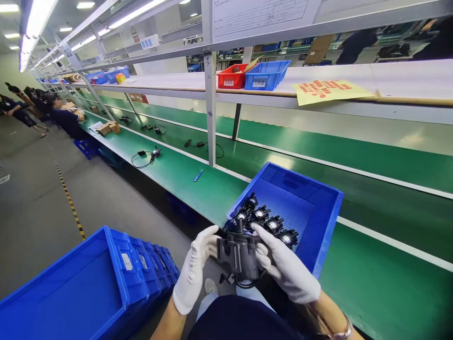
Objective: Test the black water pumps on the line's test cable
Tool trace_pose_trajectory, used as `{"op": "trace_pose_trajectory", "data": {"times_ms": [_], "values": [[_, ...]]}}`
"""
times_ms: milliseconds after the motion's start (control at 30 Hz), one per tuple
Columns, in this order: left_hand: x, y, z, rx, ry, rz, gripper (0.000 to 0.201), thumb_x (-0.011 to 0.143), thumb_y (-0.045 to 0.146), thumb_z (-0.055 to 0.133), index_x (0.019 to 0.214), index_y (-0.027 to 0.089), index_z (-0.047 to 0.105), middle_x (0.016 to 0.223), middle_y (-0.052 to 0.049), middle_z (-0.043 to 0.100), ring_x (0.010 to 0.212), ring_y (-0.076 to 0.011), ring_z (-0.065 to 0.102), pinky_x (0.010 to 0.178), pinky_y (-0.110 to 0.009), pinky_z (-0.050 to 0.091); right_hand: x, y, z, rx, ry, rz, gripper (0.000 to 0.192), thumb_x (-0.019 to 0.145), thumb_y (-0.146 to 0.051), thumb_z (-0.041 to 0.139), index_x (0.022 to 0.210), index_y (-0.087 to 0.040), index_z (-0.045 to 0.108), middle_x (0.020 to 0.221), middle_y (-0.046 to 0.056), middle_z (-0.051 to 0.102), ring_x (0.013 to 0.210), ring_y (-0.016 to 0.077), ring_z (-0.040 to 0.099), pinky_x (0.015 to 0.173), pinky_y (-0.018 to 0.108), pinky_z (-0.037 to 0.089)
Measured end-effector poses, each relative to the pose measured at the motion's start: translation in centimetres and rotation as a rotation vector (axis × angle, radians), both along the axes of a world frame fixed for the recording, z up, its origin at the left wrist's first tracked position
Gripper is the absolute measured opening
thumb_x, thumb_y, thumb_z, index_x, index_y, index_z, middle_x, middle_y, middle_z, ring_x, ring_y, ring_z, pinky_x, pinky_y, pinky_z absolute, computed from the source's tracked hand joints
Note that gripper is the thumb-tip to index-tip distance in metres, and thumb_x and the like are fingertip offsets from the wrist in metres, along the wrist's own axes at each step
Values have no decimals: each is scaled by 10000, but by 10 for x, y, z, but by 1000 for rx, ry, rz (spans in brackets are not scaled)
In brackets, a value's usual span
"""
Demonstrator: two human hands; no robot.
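Observation:
A black pump [242,255] with a short spout on top and a thin cable below is held up in front of my body. My right hand [283,264], in a white glove, grips its right side with thumb and fingers. On the other side, my gloved left hand [196,264] is cupped with its fingertips at the pump's left edge; part of those fingers is hidden behind it. Just beyond my hands is a blue bin [318,208] on the green bench, with several similar black pumps [274,224] lying at its near left end.
Stacked blue bins [116,269] stand at lower left. A blue pen-like tool [198,175] and a cabled pump [155,152] lie along the green bench [177,165]. Red [230,78] and blue trays [265,75] sit on the shelf behind an upright post [211,108]. People work far left.

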State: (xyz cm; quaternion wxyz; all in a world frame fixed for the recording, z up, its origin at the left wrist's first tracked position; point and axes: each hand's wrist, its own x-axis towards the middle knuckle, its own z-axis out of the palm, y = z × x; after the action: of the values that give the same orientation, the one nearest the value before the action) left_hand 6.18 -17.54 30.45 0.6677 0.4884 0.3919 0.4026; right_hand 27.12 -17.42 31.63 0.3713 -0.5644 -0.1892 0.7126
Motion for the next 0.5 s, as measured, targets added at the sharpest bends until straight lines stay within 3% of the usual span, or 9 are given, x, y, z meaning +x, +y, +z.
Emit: {"op": "trace_pose_trajectory", "data": {"times_ms": [100,200,233,300,367,433,500], "values": [[-4,2,5,-1,83,-8,672,975,681,385,1459,233,514,1406,-116,576,1261,-275,513,1109,-415,377,-8,4,8,83,-127,-2,697,832,-814,509,528,-209,344,438,-54,362,420,57,253,437,209,208],[5,8,0,-141,-98,-42,568,916,578,631,1378,250,586,1441,-64,560,1360,-248,442,1183,-362,306,-20,-4,24,312,-282,84,697,821,-845,501,561,-200,458,488,-19,484,488,95,396,511,226,346],[11,11,-5,-218,-188,-63,562,908,617,616,1311,226,628,1356,-79,616,1283,-248,512,1132,-370,378,-24,-8,30,368,-280,132,693,838,-840,479,570,-201,490,502,-9,511,507,110,431,539,239,386],[25,17,-17,-388,-366,-120,630,905,732,489,1144,183,686,1085,-102,696,907,-209,639,819,-347,542,-30,-18,39,409,-172,177,668,868,-805,474,580,-204,524,529,3,538,537,134,489,583,265,444],[37,21,-30,-548,-516,-187,590,916,704,458,1011,170,690,868,-74,664,570,-116,507,494,-235,421,-32,-26,42,387,-37,127,612,882,-757,503,608,-210,528,585,8,547,602,159,554,626,286,490],[45,23,-39,-657,-651,-207,427,918,576,523,960,179,674,804,-44,612,475,-67,355,409,-183,243,-31,-30,37,351,50,54,582,867,-738,531,615,-215,499,619,12,546,656,182,600,661,310,523],[46,22,-38,-599,-623,-168,443,902,598,524,974,186,672,828,-59,607,500,-79,375,424,-190,259,-28,-31,29,355,20,22,576,882,-733,480,625,-218,492,648,28,575,686,199,625,699,336,541]]}}
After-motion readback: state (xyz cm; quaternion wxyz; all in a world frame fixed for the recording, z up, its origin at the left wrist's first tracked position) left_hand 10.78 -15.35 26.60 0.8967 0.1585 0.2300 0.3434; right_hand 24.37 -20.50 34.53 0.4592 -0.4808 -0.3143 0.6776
